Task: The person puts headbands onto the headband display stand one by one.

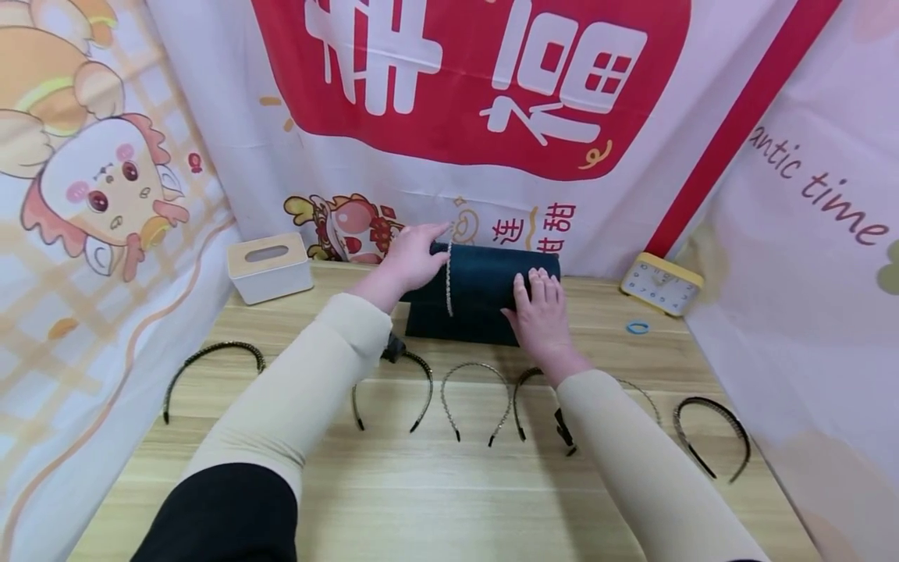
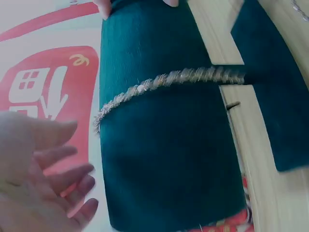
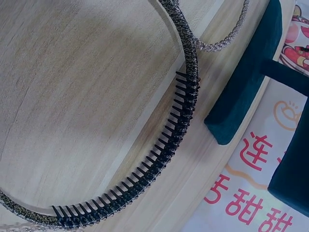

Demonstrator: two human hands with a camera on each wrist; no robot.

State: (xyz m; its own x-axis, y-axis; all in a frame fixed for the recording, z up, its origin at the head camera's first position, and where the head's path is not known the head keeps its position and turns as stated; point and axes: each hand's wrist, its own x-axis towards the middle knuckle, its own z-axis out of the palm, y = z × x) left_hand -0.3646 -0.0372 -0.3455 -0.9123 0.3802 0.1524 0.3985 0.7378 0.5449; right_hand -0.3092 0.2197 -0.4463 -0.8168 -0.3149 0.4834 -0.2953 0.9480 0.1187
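A dark green velvet display stand (image 1: 492, 285), a horizontal roll on a base, stands at the back of the table. A beaded headband (image 2: 164, 79) lies across the roll, arched over its surface. My left hand (image 1: 414, 256) is at the roll's left end beside the headband; the left wrist view shows its fingers loosely bent and apart from the beads, holding nothing. My right hand (image 1: 544, 316) rests on the right part of the roll, fingers spread over it and thumb lower. In the right wrist view, a dark headband with comb teeth (image 3: 166, 145) lies on the table below the stand.
Several headbands, such as a thin beaded one (image 1: 476, 367) and a black one (image 1: 712, 402), lie in a row before the stand. A tissue box (image 1: 270, 269) stands back left. A yellow clock (image 1: 662, 282) and a blue ring (image 1: 637, 328) are at right. Printed cloths surround the table.
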